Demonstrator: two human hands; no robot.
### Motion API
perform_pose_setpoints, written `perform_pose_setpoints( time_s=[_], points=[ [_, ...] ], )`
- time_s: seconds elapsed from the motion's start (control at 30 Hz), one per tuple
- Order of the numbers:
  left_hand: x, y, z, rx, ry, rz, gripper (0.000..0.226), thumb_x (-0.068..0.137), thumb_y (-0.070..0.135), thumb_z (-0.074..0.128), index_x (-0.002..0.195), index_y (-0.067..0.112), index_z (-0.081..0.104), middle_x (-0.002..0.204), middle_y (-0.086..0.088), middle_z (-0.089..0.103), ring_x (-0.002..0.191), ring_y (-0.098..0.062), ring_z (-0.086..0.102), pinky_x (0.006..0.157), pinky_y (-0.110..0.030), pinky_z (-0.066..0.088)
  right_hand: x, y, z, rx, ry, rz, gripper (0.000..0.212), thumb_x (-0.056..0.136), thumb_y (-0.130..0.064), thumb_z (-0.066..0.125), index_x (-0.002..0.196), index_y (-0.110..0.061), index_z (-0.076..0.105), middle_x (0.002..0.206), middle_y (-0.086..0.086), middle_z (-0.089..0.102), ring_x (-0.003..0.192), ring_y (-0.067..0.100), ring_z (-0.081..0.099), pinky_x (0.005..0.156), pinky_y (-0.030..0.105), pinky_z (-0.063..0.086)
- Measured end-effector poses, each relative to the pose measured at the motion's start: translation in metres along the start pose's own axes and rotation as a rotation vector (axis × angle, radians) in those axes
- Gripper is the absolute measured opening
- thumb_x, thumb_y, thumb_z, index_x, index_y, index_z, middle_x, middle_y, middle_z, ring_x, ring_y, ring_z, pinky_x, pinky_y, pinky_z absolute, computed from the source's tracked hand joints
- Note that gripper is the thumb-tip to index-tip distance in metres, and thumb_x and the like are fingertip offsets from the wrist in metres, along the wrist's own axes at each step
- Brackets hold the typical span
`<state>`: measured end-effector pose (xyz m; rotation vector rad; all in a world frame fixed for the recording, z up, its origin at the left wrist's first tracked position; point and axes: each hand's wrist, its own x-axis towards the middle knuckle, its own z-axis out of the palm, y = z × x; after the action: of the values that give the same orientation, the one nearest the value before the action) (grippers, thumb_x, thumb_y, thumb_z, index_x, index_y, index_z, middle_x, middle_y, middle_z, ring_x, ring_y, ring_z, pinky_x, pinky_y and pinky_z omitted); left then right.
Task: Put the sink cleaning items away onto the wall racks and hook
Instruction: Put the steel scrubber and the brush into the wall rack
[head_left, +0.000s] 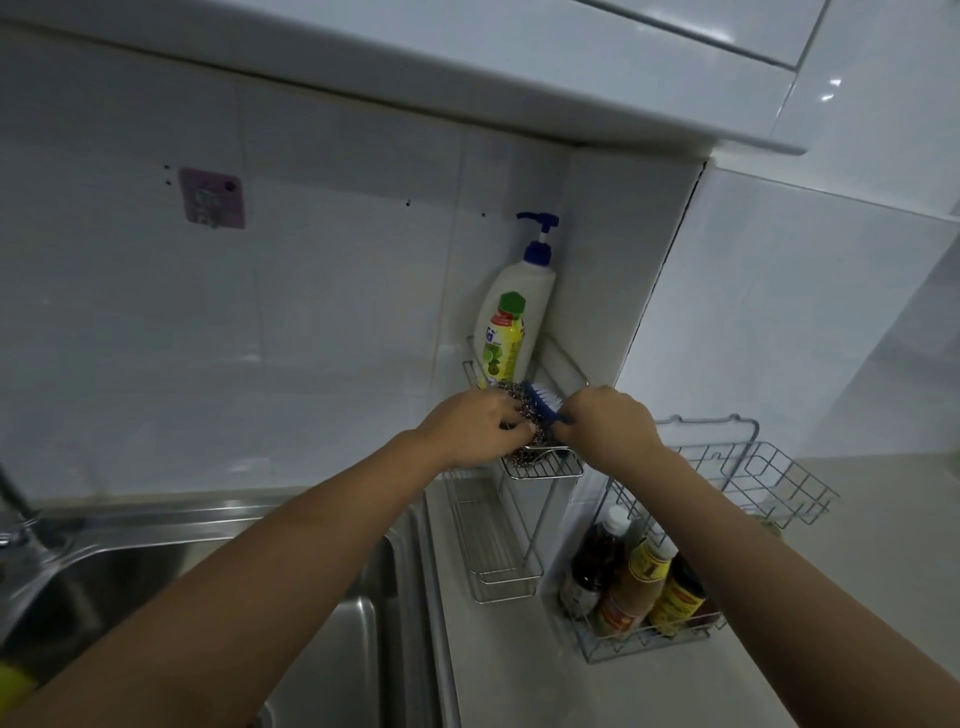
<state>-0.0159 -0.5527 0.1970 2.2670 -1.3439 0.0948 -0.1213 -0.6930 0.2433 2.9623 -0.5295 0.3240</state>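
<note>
A wire corner rack (545, 470) hangs on the tiled wall. In it stand a white pump bottle (524, 291) with a blue pump and a small yellow-green dish soap bottle (503, 340). In front of them lie a steel wool scourer (524, 410) and a blue brush (545, 402) with white bristles. My left hand (472, 426) grips the scourer from the left. My right hand (608, 423) holds the near end of the brush. A pink adhesive hook (212, 197) sticks to the wall at upper left, with nothing on it.
A lower wire shelf (498, 545) hangs under the corner rack. A second wire rack (748, 478) on the right wall has sauce bottles (639, 577) in its lower basket. The steel sink (208, 571) and tap (21, 519) are at lower left. A yellow-green object (13, 686) shows at the bottom left edge.
</note>
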Motion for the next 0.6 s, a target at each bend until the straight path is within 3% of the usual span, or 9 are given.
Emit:
perform_pose_setpoints(
  time_s=[0.1,0.33,0.43,0.6],
  points=[
    [-0.005,-0.001,0.001,0.014,-0.013,0.003,0.046,0.094,0.042,0.039,0.099,0.01,0.071,0.118,-0.015,0.063,0.112,-0.028,0.055,0.092,-0.046,0.048,0.002,-0.005,0.002,-0.069,-0.036,0.034,0.024,0.088,-0.032,0.058,0.096,-0.012,0.068,0.083,0.006,0.052,0.075,0.025,0.052,0.065,0.03,0.043],
    [-0.014,0.005,0.006,-0.06,0.043,0.018,0.035,0.097,0.032,0.043,0.117,0.016,0.067,0.127,-0.013,0.061,0.124,-0.025,0.047,0.099,-0.046,0.044,-0.009,-0.007,0.012,0.048,0.042,0.138,0.024,0.091,-0.024,0.052,0.094,-0.006,0.068,0.097,0.015,0.066,0.09,0.033,0.064,0.067,0.031,0.043],
    [-0.019,0.004,0.012,-0.057,0.05,-0.009,0.038,0.099,0.037,0.04,0.129,0.021,0.058,0.146,-0.004,0.046,0.141,-0.018,0.03,0.112,-0.038,0.03,-0.022,-0.004,0.021,0.079,0.113,0.113,0.029,0.095,-0.024,0.046,0.091,-0.007,0.069,0.092,0.013,0.066,0.097,0.032,0.059,0.067,0.033,0.044],
    [-0.026,0.008,0.018,-0.04,0.072,-0.024,0.044,0.1,0.038,0.035,0.139,0.021,0.046,0.155,-0.004,0.032,0.145,-0.014,0.019,0.115,-0.03,0.018,-0.046,0.001,0.041,0.099,0.243,0.036,0.039,0.102,-0.032,0.036,0.094,-0.012,0.068,0.095,0.005,0.07,0.103,0.027,0.051,0.069,0.034,0.045]
  ],
)
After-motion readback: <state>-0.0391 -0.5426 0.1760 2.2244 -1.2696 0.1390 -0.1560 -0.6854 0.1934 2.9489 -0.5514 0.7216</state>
